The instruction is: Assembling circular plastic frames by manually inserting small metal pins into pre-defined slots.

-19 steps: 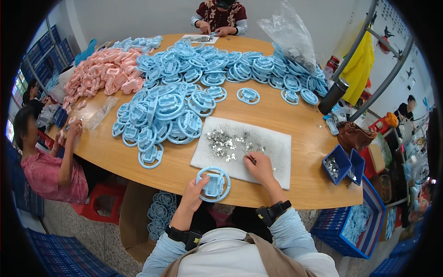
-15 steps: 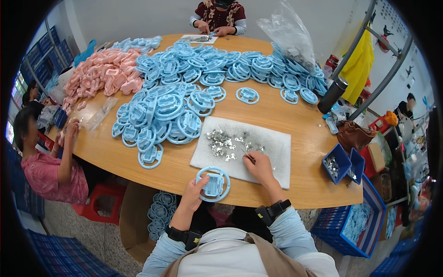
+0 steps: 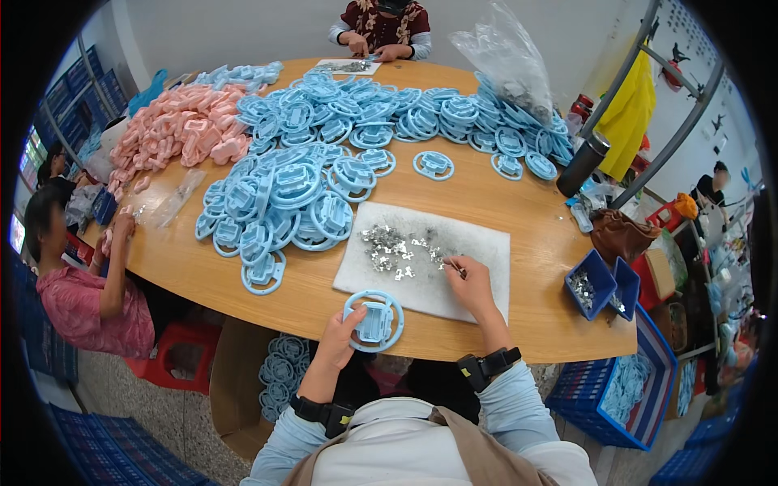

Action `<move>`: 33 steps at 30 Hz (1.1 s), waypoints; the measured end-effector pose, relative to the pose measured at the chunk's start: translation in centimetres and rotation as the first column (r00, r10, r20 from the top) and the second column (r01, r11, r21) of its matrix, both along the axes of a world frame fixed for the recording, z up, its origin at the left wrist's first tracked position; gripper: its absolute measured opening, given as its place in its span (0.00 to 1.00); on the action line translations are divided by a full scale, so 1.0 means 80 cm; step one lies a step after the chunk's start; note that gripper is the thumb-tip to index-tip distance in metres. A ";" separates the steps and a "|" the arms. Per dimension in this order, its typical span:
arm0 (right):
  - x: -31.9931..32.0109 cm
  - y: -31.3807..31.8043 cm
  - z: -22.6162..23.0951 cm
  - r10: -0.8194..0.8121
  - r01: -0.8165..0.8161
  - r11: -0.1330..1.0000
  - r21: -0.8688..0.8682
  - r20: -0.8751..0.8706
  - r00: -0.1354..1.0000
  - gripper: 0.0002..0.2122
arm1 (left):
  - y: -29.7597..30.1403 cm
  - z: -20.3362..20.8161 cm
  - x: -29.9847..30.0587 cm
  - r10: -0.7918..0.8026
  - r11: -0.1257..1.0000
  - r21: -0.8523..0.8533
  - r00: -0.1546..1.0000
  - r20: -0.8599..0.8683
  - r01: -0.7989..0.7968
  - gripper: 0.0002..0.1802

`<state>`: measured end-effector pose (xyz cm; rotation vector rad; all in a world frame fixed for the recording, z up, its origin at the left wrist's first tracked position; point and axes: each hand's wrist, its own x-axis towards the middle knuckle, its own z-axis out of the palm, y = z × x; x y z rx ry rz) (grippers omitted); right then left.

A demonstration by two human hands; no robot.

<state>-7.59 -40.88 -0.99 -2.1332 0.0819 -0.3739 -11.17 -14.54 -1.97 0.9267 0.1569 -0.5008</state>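
Observation:
My left hand (image 3: pixel 332 338) grips the rim of a round light-blue plastic part (image 3: pixel 376 322) at the table's near edge, its thumb on the front. The part is a ring with a raised rectangular centre. In the fingers of my right hand (image 3: pixel 473 290) are slim metal tweezers (image 3: pixel 453 266), mostly covered by the hand. Their tips are over a white foam pad (image 3: pixel 485 245), close to scattered small metal clips (image 3: pixel 391 249). Whether a clip sits between the tips is too small to tell.
Heaped blue parts (image 3: pixel 292 186) lie left and beyond the pad, with pink parts (image 3: pixel 182 121) farther left. A black bottle (image 3: pixel 583 166) and blue bins of metal pieces (image 3: pixel 590 283) stand right. Co-workers sit at the left (image 3: pixel 89 304) and far side (image 3: pixel 385 28).
My right hand has shifted to the right across the pad with the tweezers. My left hand still holds the blue part in nearly the same place.

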 end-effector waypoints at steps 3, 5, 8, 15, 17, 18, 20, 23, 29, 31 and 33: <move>-0.001 -0.009 -0.003 0.004 -0.005 1.000 -0.006 -0.032 0.999 0.08 | -0.001 0.000 0.000 0.010 1.000 0.002 1.000 -0.010 -0.010 0.09; -0.006 -0.009 0.002 0.022 -0.025 0.999 -0.021 -0.092 0.996 0.08 | 0.000 0.001 0.000 0.016 1.000 -0.001 1.000 -0.004 -0.016 0.09; -0.011 -0.005 0.004 0.025 -0.033 0.998 -0.059 -0.118 0.993 0.08 | 0.000 -0.002 0.000 0.018 1.000 0.002 1.000 -0.005 -0.018 0.09; -0.005 0.019 0.005 0.109 -0.112 0.968 -0.226 -0.026 0.994 0.07 | -0.002 0.004 -0.001 0.023 1.000 0.003 1.000 -0.011 -0.023 0.08; 0.000 0.023 0.001 0.109 -0.113 0.932 -0.344 -0.031 0.994 0.07 | -0.001 0.002 -0.001 0.025 1.000 0.003 1.000 -0.011 -0.025 0.08; 0.001 0.024 0.000 0.108 -0.113 0.930 -0.349 -0.033 0.994 0.07 | -0.001 0.001 -0.001 0.025 1.000 0.003 1.000 -0.012 -0.025 0.08; 0.003 0.025 0.001 0.107 -0.112 0.926 -0.359 -0.034 0.994 0.07 | 0.000 0.000 -0.001 0.026 1.000 -0.004 1.000 -0.007 -0.026 0.08; 0.006 0.023 0.001 0.061 -0.056 0.974 -0.219 0.018 0.998 0.07 | 0.000 0.000 -0.001 0.024 1.000 -0.007 1.000 -0.003 -0.024 0.08; 0.031 0.009 0.016 -0.067 0.072 0.991 -0.110 0.041 0.997 0.08 | -0.002 0.002 0.000 0.021 1.000 0.005 1.000 -0.006 -0.021 0.08; 0.032 -0.001 0.010 -0.099 0.117 0.985 -0.128 0.140 0.985 0.07 | -0.001 0.001 -0.001 0.021 1.000 0.002 1.000 -0.005 -0.021 0.09; 0.028 -0.012 0.010 -0.108 0.127 0.982 -0.138 0.136 0.985 0.08 | -0.001 0.000 -0.001 0.018 1.000 -0.008 1.000 -0.009 -0.018 0.09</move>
